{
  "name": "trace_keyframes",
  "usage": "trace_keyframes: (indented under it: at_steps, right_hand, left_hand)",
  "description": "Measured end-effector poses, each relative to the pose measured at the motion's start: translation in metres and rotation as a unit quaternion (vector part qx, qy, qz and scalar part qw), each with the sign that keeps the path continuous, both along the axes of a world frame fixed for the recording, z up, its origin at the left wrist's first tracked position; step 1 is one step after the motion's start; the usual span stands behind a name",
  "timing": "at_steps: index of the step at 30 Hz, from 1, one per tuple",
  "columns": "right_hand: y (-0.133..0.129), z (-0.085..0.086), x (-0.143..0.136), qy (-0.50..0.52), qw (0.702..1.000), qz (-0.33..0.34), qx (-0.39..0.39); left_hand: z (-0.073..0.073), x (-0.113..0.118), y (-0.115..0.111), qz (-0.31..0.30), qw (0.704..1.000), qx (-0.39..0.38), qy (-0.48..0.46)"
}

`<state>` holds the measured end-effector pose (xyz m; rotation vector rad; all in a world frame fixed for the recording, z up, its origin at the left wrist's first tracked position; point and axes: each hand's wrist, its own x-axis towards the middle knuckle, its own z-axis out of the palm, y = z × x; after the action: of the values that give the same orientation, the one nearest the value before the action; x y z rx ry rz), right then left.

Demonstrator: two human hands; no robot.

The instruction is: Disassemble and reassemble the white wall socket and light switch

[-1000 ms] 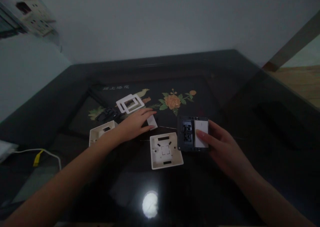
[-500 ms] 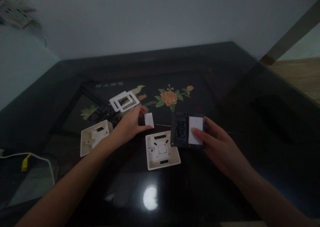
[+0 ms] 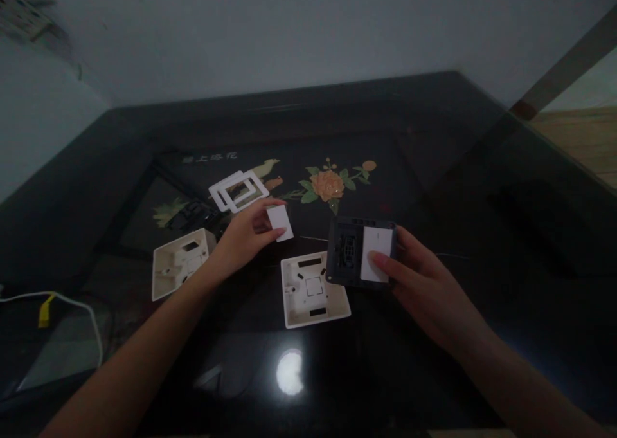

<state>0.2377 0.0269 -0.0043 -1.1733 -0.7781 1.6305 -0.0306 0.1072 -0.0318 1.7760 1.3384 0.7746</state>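
Pinching white cover by edges w/ L hand, closed to its width, nr white frames; clasping dark plate in R hand, closed on its R side, by white box. Best: steady plate, light L grip, bare slot left uncovered.

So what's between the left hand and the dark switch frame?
Head view: the small white plate the left hand pinches, then dark tabletop up to the dark switch frame.
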Motion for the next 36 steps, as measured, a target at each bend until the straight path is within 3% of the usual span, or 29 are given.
trace_keyframes:
  at_steps: [5,9,13,19,25,36]
  right_hand:
    - [-0.003,-0.004,0.0,-0.007,1.0,0.022,0.016]
    - [-0.008,-0.005,0.001,-0.019,0.999,0.041,0.026]
    - [-0.012,0.0,-0.001,-0.033,0.997,0.055,0.046]
    - [-0.011,0.003,-0.003,-0.068,0.993,0.059,0.07]
    - [-0.011,0.003,-0.005,-0.071,0.993,0.061,0.074]
    - [-0.011,0.008,-0.006,-0.096,0.991,0.062,0.072]
  left_hand:
    - [0.024,0.011,-0.017,0.072,0.984,-0.049,-0.155]
    - [0.041,0.033,-0.045,0.052,0.968,-0.071,-0.235]
    - [0.047,0.051,-0.063,0.01,0.972,-0.071,-0.226]
    - [0.042,0.052,-0.065,-0.021,0.961,-0.113,-0.25]
    - [0.036,0.054,-0.069,0.004,0.968,-0.101,-0.23]
    - [0.029,0.053,-0.075,-0.003,0.994,0.013,-0.11]
